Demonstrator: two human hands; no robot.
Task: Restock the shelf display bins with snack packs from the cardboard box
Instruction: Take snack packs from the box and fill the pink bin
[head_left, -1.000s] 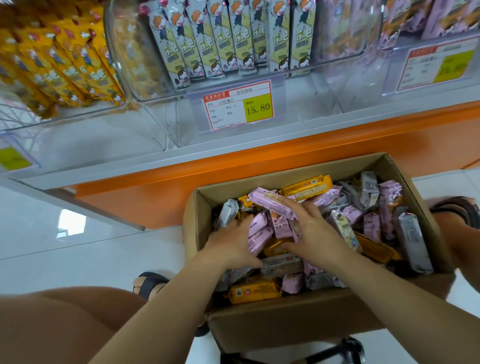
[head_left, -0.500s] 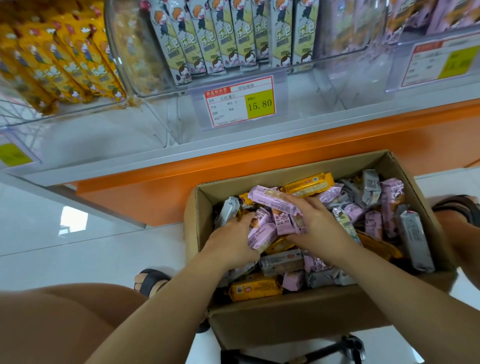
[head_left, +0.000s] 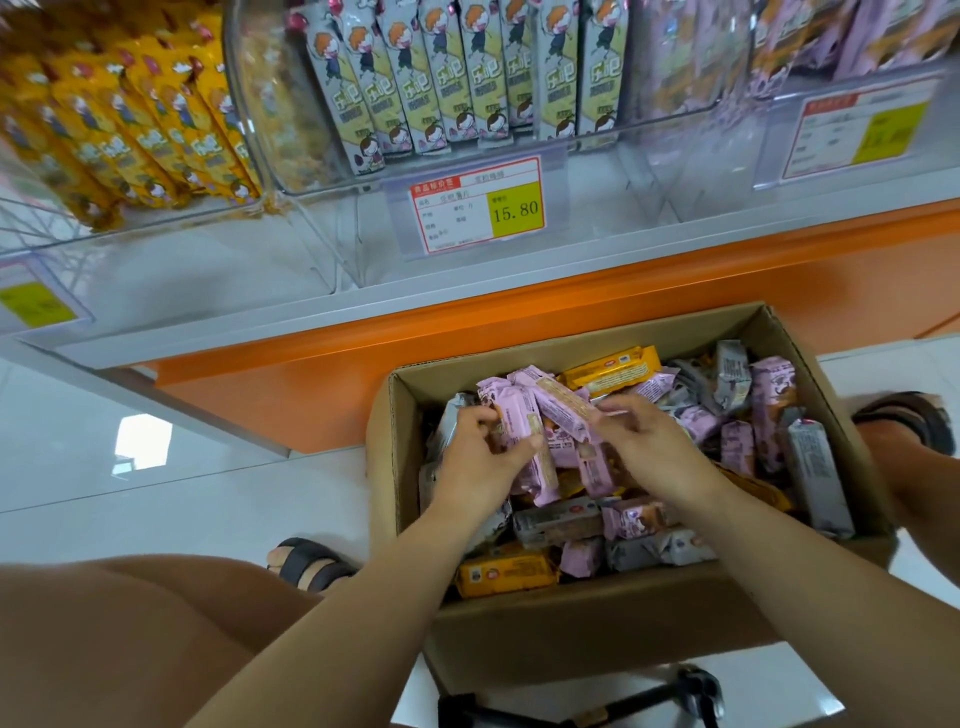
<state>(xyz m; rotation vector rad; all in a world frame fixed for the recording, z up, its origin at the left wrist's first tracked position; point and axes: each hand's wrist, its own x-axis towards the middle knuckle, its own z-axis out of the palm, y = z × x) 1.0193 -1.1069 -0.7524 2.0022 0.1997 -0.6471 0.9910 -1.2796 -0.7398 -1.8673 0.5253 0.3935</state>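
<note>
At far left, a clear shelf bin holds rows of yellow snack packs. Below, a foot in a black sandal rests on the white floor, near the box's left side. The middle bin holds upright grey-green packs, with a price tag reading 15.80 in front.

Beneath the shelf's orange base, an open cardboard box stands on the floor, full of loose pink, grey and yellow packs. Inside it, the left hand grasps a bundle of pink snack packs, thumb across their front. The right hand pinches the end of one tilted pink pack lying against that bundle.

At upper right, a third bin shows blurred purple packs.
</note>
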